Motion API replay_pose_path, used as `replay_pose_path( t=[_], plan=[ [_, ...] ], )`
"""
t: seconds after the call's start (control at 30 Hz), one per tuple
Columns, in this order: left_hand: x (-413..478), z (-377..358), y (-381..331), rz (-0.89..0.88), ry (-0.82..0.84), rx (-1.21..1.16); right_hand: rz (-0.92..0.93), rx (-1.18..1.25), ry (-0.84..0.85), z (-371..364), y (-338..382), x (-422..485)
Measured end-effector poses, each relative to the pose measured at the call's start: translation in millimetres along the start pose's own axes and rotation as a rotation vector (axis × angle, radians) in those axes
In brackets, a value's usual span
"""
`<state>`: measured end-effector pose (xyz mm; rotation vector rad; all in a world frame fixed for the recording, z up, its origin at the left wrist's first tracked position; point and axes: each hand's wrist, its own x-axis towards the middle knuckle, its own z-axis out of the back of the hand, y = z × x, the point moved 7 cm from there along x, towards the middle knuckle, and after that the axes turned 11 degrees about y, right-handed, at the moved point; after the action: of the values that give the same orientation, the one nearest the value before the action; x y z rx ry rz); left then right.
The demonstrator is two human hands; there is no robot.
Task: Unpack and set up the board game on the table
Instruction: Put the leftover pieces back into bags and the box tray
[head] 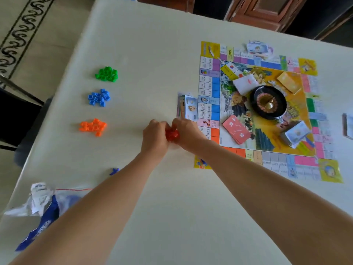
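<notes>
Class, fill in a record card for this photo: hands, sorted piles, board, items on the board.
Hands: left hand and right hand both grip the red pieces
Sorted piles: green pieces, blue pieces, orange pieces, separate, on the table left of the hands
Board: game board unfolded flat, right of the hands
On board: roulette wheel, red card deck

A big pale table (152,44) stands here. The floor (57,25) has a black swirly border. Brown wooden furniture (267,10) stands behind.
</notes>
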<state>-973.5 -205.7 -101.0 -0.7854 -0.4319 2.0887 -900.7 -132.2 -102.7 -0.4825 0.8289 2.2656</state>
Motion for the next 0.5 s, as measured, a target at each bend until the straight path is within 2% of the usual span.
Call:
replay_pose_path(
  t=[0.27, 0.4, 0.5],
  plan=[
    [-2.8, -5.6, -6.3, -0.026, 0.074, -0.031, 0.026, 0.004, 0.067, 8.2, -1.9, -9.7],
    [-7.7, -6.0, -7.4, -0.058, 0.096, -0.065, 0.013, -0.091, 0.154, 6.5, -2.0, -9.5],
    [-11.1, -3.2, -8.9, -0.07, 0.089, -0.074, -0.004, -0.103, 0.149, 11.5, -0.8, -11.6]
  ],
)
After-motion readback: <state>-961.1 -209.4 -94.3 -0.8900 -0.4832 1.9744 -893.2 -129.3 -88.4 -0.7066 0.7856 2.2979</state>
